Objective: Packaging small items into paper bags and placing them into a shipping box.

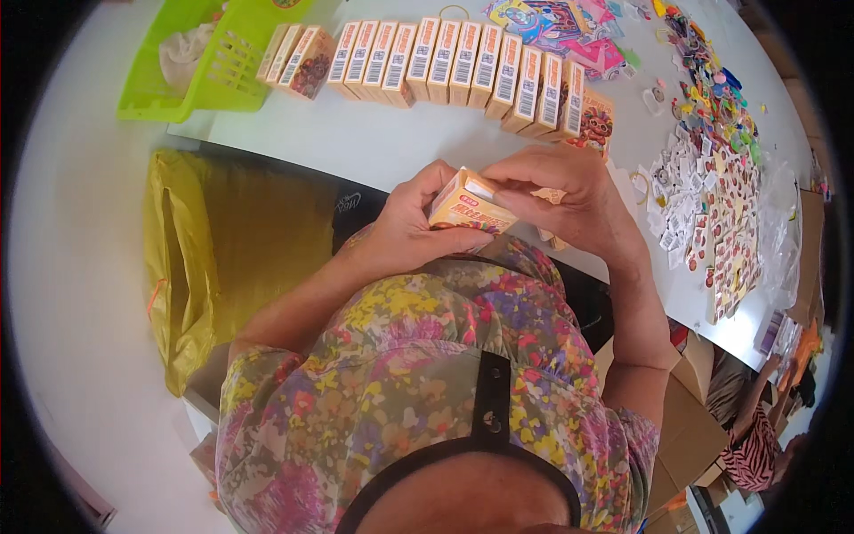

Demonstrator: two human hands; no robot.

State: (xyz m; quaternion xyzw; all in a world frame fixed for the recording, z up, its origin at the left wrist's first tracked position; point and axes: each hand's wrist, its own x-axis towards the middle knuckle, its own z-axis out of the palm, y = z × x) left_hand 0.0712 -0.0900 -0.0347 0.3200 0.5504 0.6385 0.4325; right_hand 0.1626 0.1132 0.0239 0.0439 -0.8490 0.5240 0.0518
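My left hand grips a small orange cardboard box, thumb along its printed front and fingers behind it. The box is tilted, and a white patch shows at its upper end. My right hand bends over that end, thumb and fingertips closed against the box's edge; whether they also pinch something small is hidden. Part of another orange box shows beneath my right hand. Beyond both hands, a curved row of similar orange boxes stands on the white table.
A green plastic basket with a whitish cloth stands far left. Colourful packets lie at the back. On the right are piles of small coloured trinkets, white paper slips and printed card pieces. A yellow plastic bag hangs left.
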